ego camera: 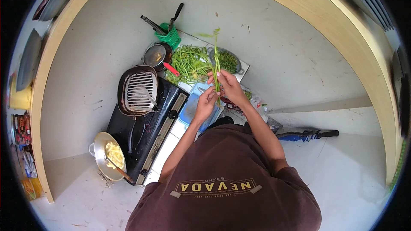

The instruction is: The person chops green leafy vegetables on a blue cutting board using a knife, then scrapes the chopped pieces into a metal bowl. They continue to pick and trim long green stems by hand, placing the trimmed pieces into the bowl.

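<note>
Several long green vegetable stalks are held upright in the picture between my two hands. My left hand pinches their lower part, and my right hand grips them a little higher. Beyond my hands lies a loose heap of green stems on the white tiles. Right of the heap, a grey colander holds small chopped greens, partly behind the held stalks. Beneath my hands is a blue plastic board or tray, with what looks like a knife blade partly seen at its top.
A black gas stove stands at left, bearing a ridged grill pan. A wok with yellowish food sits at its lower corner. A red-handled strainer lies near a green utensil basket. A folded umbrella is at right.
</note>
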Motion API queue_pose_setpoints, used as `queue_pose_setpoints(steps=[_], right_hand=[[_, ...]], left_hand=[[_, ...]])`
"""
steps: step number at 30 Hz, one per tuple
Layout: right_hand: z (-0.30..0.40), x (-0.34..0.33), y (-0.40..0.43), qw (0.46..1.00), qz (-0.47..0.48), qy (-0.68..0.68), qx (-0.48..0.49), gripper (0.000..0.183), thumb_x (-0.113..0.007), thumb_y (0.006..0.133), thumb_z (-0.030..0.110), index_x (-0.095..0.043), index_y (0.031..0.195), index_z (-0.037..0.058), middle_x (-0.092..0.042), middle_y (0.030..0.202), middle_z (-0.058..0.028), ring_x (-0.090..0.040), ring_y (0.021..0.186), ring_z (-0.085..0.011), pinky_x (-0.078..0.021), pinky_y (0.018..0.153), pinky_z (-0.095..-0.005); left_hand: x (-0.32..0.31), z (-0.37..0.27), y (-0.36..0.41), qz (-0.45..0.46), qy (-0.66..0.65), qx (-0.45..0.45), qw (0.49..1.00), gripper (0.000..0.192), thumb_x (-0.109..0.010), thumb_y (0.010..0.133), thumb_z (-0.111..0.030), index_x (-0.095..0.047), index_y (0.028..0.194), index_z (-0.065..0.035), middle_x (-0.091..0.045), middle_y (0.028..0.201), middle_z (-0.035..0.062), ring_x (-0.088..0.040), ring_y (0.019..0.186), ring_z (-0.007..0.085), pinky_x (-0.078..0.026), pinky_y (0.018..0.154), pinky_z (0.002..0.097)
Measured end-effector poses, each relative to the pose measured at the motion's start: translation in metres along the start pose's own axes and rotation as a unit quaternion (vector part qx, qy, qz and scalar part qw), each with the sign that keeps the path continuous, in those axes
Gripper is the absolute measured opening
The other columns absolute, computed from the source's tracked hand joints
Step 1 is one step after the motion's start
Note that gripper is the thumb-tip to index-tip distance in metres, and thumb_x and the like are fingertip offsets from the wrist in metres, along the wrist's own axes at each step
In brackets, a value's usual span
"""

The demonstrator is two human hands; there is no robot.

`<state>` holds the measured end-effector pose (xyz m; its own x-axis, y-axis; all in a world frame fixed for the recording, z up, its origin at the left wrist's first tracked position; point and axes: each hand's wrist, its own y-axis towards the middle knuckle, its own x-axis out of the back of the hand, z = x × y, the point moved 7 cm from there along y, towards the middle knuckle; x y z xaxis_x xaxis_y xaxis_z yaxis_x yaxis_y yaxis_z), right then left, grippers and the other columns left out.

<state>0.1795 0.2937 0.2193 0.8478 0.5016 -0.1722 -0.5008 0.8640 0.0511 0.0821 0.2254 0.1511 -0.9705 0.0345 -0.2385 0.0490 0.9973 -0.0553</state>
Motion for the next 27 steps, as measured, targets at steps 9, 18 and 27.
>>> queue_pose_setpoints(steps=[9, 18, 27], right_hand=[[0.005, 0.012, -0.038, 1.000, -0.025, 0.011, 0.007, 0.036, -0.048, 0.114, 0.036, -0.061, 0.122, 0.0033, -0.063, 0.089, -0.0025, -0.059, 0.081, -0.0108, -0.0481, 0.069, -0.0279], [-0.006, 0.007, -0.047, 0.976, 0.087, -0.182, -0.079, 0.038, -0.051, 0.113, 0.035, -0.058, 0.125, -0.0005, -0.056, 0.076, -0.0057, -0.054, 0.072, -0.0153, -0.0471, 0.068, -0.0335], [-0.061, 0.037, -0.042, 0.939, 0.140, -0.299, -0.100, 0.036, -0.063, 0.106, 0.035, -0.066, 0.118, 0.0014, -0.067, 0.085, -0.0123, -0.059, 0.078, -0.0190, -0.0492, 0.073, -0.0379]], left_hand=[[-0.015, -0.009, -0.011, 0.006, 0.042, -0.016, 0.999, 0.049, -0.070, 0.102, -0.012, -0.053, 0.146, 0.0003, -0.060, 0.140, 0.0092, -0.062, 0.119, 0.0161, -0.050, 0.103, 0.0365], [-0.025, -0.080, 0.006, 0.044, 0.015, -0.013, 0.999, 0.034, -0.061, 0.107, -0.014, -0.058, 0.138, 0.0008, -0.070, 0.128, 0.0106, -0.065, 0.103, 0.0131, -0.057, 0.076, 0.0281], [0.054, -0.057, -0.005, -0.199, -0.115, -0.052, 0.972, 0.024, -0.051, 0.113, -0.020, -0.053, 0.131, -0.0046, -0.070, 0.116, 0.0142, -0.069, 0.114, 0.0261, -0.054, 0.096, 0.0410]])
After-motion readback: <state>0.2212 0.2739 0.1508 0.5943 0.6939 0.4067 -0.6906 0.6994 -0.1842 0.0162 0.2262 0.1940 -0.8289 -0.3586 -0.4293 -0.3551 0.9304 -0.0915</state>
